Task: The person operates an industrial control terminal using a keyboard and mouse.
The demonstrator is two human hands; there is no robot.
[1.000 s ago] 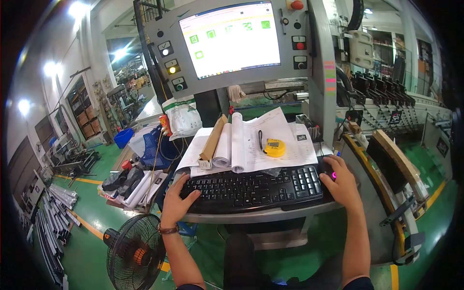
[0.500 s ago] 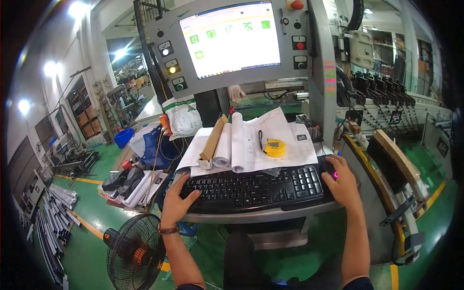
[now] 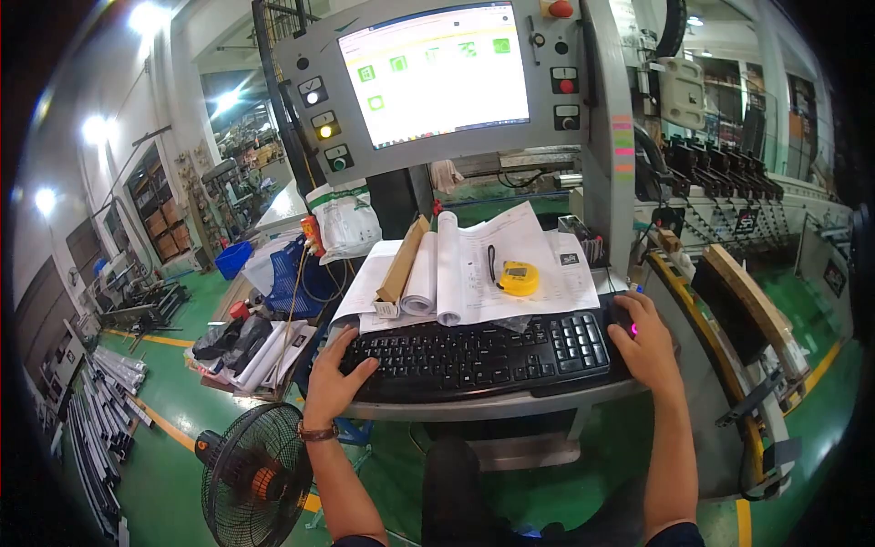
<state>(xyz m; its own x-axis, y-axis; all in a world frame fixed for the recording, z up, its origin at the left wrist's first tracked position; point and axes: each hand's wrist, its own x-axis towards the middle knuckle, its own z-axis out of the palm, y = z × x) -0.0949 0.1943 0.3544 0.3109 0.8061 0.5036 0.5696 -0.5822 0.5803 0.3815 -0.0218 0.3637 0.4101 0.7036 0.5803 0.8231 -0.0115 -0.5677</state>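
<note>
My left hand [image 3: 334, 376] rests at the left end of a black keyboard [image 3: 474, 358], thumb and fingers apart and nothing held. At the keyboard's right, my right hand [image 3: 645, 342] is curved over a dark computer mouse [image 3: 633, 329] with a pink glow, mostly hidden under the palm. Behind the keys lie printed papers [image 3: 556, 283], partly rolled, with a yellow tape measure [image 3: 520, 279] on top. A long narrow cardboard box [image 3: 406, 262] leans beside the paper rolls. Above, a lit monitor [image 3: 437, 77] displays several green icons.
Buttons and a red knob [image 3: 560, 9] flank the monitor. A black fan [image 3: 258, 474] stands low at left, near my left forearm. A white bag [image 3: 344, 224] sits behind the papers. Machine rails [image 3: 720, 356] run along the right; metal profiles [image 3: 91, 438] lie on the left floor.
</note>
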